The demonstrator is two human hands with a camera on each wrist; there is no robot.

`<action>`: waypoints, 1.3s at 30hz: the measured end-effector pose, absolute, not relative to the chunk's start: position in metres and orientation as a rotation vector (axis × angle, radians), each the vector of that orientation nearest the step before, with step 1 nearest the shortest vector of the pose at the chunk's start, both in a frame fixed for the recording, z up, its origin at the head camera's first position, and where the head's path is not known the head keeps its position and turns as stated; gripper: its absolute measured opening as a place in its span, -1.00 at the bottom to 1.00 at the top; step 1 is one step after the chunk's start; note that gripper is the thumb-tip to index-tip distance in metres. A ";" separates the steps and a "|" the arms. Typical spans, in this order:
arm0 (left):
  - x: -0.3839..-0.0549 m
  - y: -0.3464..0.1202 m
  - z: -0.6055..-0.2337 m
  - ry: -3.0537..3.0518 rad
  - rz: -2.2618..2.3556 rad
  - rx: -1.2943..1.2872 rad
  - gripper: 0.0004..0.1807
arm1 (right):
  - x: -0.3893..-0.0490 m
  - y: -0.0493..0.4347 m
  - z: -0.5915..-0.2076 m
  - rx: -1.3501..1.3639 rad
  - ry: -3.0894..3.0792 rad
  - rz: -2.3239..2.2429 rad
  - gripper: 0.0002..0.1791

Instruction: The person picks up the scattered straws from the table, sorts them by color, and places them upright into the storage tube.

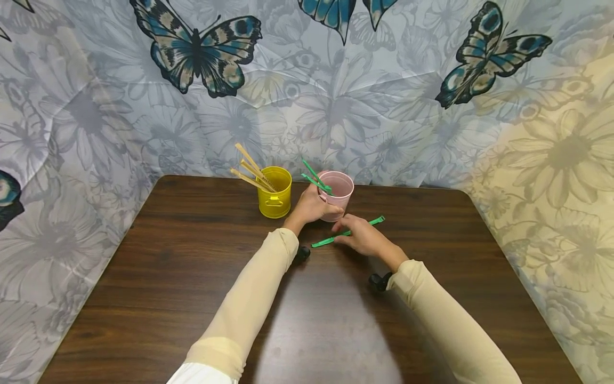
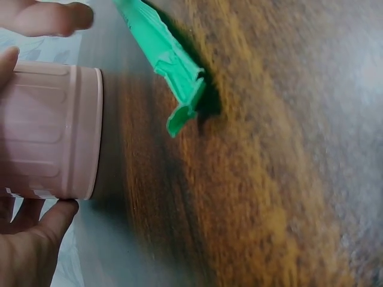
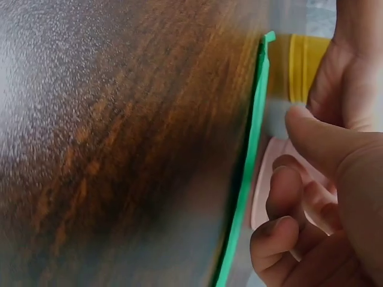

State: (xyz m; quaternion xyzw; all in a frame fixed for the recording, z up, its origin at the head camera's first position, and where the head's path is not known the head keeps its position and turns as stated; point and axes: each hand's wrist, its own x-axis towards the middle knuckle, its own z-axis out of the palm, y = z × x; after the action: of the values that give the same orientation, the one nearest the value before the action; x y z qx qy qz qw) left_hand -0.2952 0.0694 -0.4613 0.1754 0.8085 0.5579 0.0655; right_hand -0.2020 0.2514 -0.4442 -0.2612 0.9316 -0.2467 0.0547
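Note:
Against the side of a pink bucket (image 1: 341, 201) at the table's back, my left hand (image 1: 310, 207) grips with fingers and thumb around the wall. Thin green sticks (image 1: 314, 176) lean out of that bucket's mouth. In front of it, a slim green wrapped stick (image 1: 326, 241) lies slantwise on the table. My right hand (image 1: 362, 236) hovers just over this stick, its thumb and loosely bent fingers apart. In the right wrist view, a gap shows between the fingertips (image 3: 281, 230) and the stick (image 3: 245, 173). One crumpled end shows in the left wrist view.
A yellow bucket (image 1: 274, 209) with several pale wooden sticks (image 1: 249, 165) stands left of the pink one. The dark wooden table (image 1: 168, 277) meets a butterfly-print cloth (image 1: 384, 122) at its back edge. Small black devices (image 1: 379, 281) sit at both wrists.

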 end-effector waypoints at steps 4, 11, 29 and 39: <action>-0.296 0.069 -0.462 2.448 1.671 0.533 0.13 | -0.202 0.250 -0.449 -0.784 2.813 -0.697 -0.79; -0.298 0.069 -0.462 2.470 1.659 0.556 0.11 | -0.200 0.247 -0.455 -0.799 2.802 -0.667 -0.86; -0.296 0.069 -0.460 2.479 1.630 0.555 0.11 | -0.194 0.251 -0.449 -0.832 2.787 -0.609 -0.92; -0.296 0.069 -0.460 2.470 1.638 0.550 0.11 | -0.190 0.270 -0.434 -0.714 2.749 -0.704 -0.94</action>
State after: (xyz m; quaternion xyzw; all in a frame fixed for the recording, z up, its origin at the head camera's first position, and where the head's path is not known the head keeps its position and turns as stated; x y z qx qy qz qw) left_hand -0.2959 0.0687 -0.4596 0.1820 0.8177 0.5424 0.0637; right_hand -0.1905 0.2697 -0.4344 -0.2426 0.9340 -0.2392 0.1076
